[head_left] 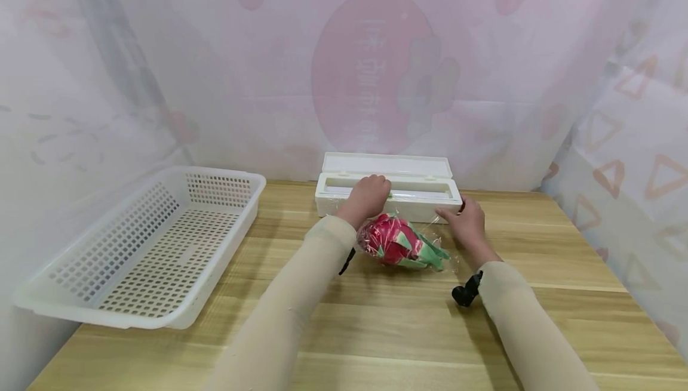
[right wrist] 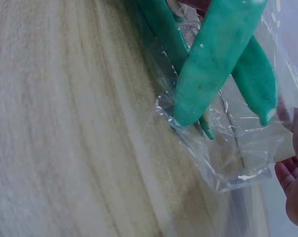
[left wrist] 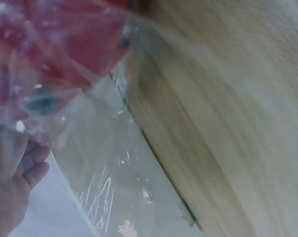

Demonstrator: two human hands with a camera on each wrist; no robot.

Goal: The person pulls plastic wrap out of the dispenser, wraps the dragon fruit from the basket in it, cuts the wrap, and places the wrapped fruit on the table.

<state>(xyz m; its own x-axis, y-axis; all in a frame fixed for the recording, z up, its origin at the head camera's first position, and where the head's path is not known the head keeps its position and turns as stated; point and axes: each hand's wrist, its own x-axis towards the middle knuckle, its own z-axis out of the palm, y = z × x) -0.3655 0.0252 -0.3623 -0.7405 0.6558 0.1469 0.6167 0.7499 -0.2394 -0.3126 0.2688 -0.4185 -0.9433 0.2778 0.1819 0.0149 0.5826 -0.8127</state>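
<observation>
A white cling film dispenser (head_left: 387, 205) lies at the back of the table, its lid (head_left: 388, 165) raised. In front of it is a red dragon fruit (head_left: 395, 240) with green scales, wrapped in clear cling film (right wrist: 223, 177) that runs up to the dispenser. My left hand (head_left: 369, 195) curls over the front edge of the dispenser's slot, pinching the small slide cutter there, mostly hidden under the fingers. At the dispenser's right end my right hand (head_left: 466, 221) grips the corner, thumb in front and fingers behind. The green scales (right wrist: 218, 64) hang close by it.
A white perforated plastic basket (head_left: 185, 313) stands on the left of the wooden table (head_left: 376, 331). Printed fabric (head_left: 269, 122) closes off the back and both sides. Black wrist mounts (head_left: 466, 291) show below the hands.
</observation>
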